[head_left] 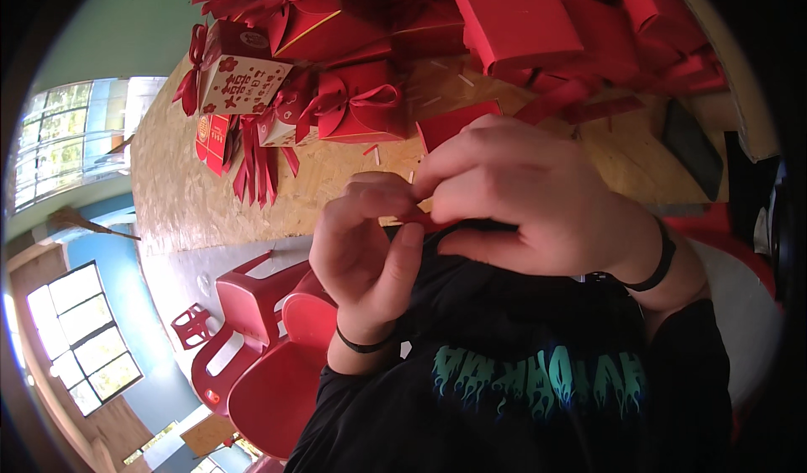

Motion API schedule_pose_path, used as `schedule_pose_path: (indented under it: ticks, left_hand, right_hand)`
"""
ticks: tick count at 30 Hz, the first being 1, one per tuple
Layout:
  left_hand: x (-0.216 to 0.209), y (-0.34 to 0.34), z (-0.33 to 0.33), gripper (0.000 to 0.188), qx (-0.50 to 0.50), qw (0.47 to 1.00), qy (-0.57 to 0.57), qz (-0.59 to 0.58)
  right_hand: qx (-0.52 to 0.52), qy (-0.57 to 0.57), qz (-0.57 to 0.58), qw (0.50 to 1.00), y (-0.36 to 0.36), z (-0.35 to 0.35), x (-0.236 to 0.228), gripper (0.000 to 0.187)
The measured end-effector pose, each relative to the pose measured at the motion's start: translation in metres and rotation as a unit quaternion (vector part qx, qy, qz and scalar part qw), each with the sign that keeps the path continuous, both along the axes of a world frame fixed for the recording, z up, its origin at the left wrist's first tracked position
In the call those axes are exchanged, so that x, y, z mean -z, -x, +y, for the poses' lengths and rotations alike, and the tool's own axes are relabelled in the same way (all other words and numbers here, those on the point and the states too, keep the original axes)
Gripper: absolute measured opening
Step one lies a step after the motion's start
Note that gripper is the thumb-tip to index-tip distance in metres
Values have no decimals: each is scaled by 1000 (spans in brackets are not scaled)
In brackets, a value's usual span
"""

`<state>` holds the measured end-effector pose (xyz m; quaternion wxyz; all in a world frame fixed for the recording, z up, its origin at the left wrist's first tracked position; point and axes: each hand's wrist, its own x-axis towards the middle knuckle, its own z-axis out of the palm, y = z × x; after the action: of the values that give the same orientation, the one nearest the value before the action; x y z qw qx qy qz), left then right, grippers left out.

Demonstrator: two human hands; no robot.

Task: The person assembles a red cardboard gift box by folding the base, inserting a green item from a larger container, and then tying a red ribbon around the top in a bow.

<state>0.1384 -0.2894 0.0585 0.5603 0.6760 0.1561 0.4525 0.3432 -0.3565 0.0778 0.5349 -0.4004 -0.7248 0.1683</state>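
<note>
Close to my body, at the table's near edge, both hands meet with their fingertips together. My left hand [357,258] is closed, its curled fingers and thumb around one end of a small red strip [427,220]. My right hand [530,195] pinches the same strip from the other side, back of the hand up. The fingers cover most of the strip, so its full shape is hidden. Just beyond my right hand lies a red box piece [458,125], partly covered by that hand.
Ribbon-tied red gift boxes [361,103] and a cream patterned box [242,82] stand at the far left. Plain red boxes [521,23] pile up at the far right. Loose red ribbons [256,170] and paper bits lie on the wooden table [193,208]. Red chairs [248,305] stand at left.
</note>
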Motion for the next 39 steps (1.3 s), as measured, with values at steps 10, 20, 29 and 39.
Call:
schedule_pose_path:
  ticks: [10, 20, 29, 39]
  left_hand:
    - [11, -7, -1, 32, 5, 994, 110, -19]
    - [21, -12, 18, 48, -59, 973, -13, 225]
    - [21, -5, 16, 46, -40, 975, 110, 189]
    - [23, -2, 18, 45, -24, 977, 110, 180]
  right_hand:
    - [57, 6, 30, 998, -4, -5, 14, 35]
    - [138, -32, -77, 987, -27, -1, 17, 26]
    - [136, -4, -102, 985, -20, 2, 22, 27]
    - [117, 2, -81, 990, -17, 9, 23, 27]
